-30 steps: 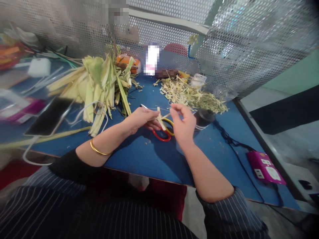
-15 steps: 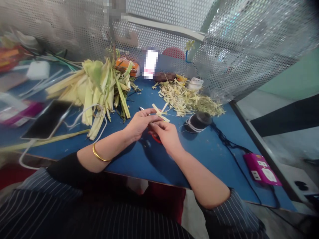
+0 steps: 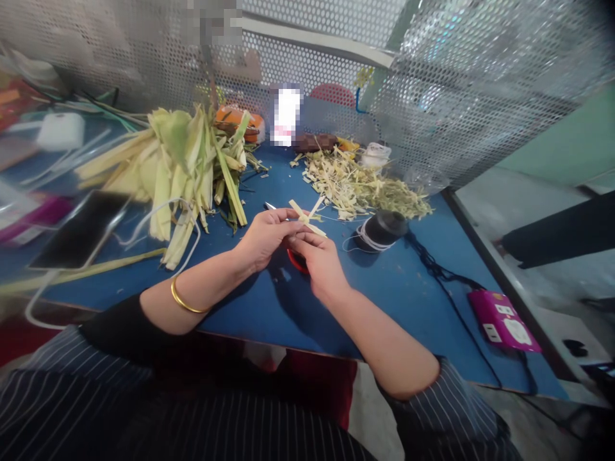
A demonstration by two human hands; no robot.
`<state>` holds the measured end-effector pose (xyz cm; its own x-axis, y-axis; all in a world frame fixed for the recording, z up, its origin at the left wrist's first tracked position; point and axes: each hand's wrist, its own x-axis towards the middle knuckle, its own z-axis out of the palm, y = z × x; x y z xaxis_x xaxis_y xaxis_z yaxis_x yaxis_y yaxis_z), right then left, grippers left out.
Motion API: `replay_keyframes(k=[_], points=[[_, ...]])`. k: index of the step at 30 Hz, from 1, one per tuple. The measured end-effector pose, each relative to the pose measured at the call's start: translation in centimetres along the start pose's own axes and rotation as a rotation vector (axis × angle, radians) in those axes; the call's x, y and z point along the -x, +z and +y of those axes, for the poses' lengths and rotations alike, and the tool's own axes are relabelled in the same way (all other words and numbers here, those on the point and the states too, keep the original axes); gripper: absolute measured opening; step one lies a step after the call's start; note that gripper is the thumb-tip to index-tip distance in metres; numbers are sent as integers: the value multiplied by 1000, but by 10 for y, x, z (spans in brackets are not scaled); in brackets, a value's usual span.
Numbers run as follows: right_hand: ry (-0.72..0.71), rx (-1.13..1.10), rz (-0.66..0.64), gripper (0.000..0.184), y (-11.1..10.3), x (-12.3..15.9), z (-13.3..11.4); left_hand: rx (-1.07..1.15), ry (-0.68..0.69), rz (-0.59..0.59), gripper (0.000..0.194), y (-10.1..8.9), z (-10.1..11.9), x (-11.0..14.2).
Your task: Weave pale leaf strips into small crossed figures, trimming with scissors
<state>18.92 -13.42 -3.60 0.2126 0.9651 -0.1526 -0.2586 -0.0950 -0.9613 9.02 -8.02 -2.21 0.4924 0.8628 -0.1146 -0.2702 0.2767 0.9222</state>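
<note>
Both of my hands meet above the middle of the blue table around a small star-like piece of pale husk strips (image 3: 305, 218). My left hand (image 3: 264, 237) pinches it between thumb and fingers from the left. From the right, my right hand (image 3: 317, 259) has its thumb and fingers closed on its lower side. Fingers cover the centre of the piece. Under the hands, scissors with red handles (image 3: 296, 262) lie partly hidden, a blade tip showing by my left fingers. Right of the hands stands a black spool (image 3: 383, 229) wound with white thread.
A heap of corn husks (image 3: 180, 166) lies left of centre, shredded husk scraps (image 3: 346, 179) at the back right. A phone (image 3: 79, 229) with a white cable is at the left. A magenta power strip (image 3: 504, 320) sits at the right edge. Perforated metal mesh (image 3: 307, 64) closes the back.
Both hands keep their grip on the husk piece, with only slight finger movement. The whole view has shifted a little. At the right, a dark-clothed leg beyond the table has moved.
</note>
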Motion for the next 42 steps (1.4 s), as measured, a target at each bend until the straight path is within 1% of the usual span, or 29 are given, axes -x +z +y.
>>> replay_keyframes(k=[4, 7, 11, 12, 15, 16, 17, 18, 19, 20, 21, 22, 23, 25, 27, 30, 33, 36, 38, 40, 42], points=[[-28, 53, -28, 15, -2, 1, -1, -62, 14, -11, 10, -3, -1, 0], [-41, 126, -46, 19, -3, 1, 0, -102, 17, 13, 9, -5, -4, -1], [-123, 261, -82, 25, -5, 0, 3, -80, -2, 36, 8, -4, 0, -2], [-146, 315, -110, 28, -6, 0, 2, -48, -13, 39, 8, -4, 3, -2], [-215, 507, -253, 39, -9, 6, -6, 64, -55, 66, 11, -6, 12, -2], [-268, 572, -251, 42, -10, 8, -10, 83, -62, 77, 14, -7, 14, -3], [-345, 630, -198, 43, -12, 10, -15, 85, -64, 84, 18, -9, 16, -3], [-445, 684, -86, 42, -15, 10, -20, 70, -61, 85, 22, -10, 18, -2], [-549, 727, 75, 39, -17, 10, -25, 47, -51, 87, 26, -11, 18, -2], [-620, 753, 209, 34, -20, 8, -28, 19, -37, 87, 29, -11, 18, -2], [-635, 771, 275, 31, -23, 5, -30, -12, -27, 84, 30, -12, 18, -1], [-619, 790, 287, 29, -25, 2, -30, -43, -19, 77, 31, -12, 18, -1], [-586, 819, 254, 29, -27, -2, -29, -71, -13, 66, 31, -12, 17, 0], [-540, 882, 134, 32, -28, -7, -25, -119, -5, 54, 29, -11, 16, 0], [-551, 930, 39, 33, -28, -9, -21, -152, 5, 74, 26, -11, 14, 0], [-593, 951, 2, 31, -26, -8, -18, -177, 43, 117, 19, -11, 11, -1], [-584, 941, -22, 31, -23, -5, -18, -192, 96, 142, 13, -10, 9, -2], [-569, 938, -47, 31, -22, -3, -18, -215, 109, 160, 13, -10, 9, -3], [-585, 928, -2, 31, -22, -3, -19, -231, 130, 174, 16, -10, 11, -3], [-658, 884, 134, 25, -24, -4, -21, -261, 165, 176, 18, -10, 14, -2], [-761, 841, 276, 18, -26, -5, -22, -328, 207, 143, 20, -10, 15, -1]])
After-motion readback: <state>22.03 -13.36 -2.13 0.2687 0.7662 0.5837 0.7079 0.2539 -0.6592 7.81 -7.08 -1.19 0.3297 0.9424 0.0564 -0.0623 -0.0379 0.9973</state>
